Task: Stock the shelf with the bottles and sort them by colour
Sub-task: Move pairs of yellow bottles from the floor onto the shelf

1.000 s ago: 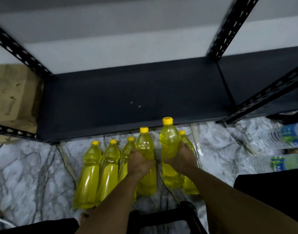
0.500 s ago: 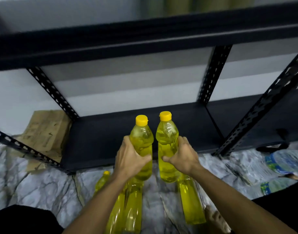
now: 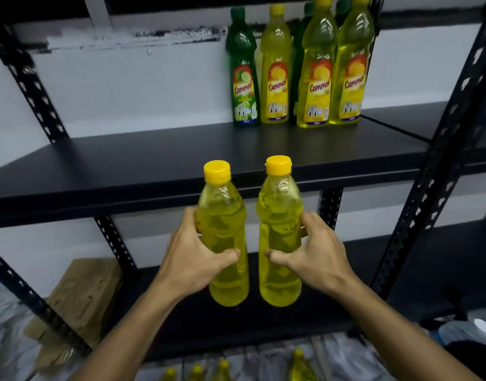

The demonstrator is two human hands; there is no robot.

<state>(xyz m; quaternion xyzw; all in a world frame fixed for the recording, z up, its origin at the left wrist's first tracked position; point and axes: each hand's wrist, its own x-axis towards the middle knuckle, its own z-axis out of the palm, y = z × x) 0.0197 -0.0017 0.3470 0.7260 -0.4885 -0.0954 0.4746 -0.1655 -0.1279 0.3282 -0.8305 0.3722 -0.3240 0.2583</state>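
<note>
Your left hand (image 3: 197, 257) wraps round one yellow bottle (image 3: 224, 237) and your right hand (image 3: 310, 251) wraps round the other bottle (image 3: 280, 235), both upright, side by side, in the air just in front of the shelf (image 3: 153, 160). Lift them a bit more so their bottoms clear the edge, then set them down next to the yellow ones (image 3: 316, 78) at the back, not by the green one (image 3: 243, 75). Keep them straight and let go only when they stand flat.
</note>
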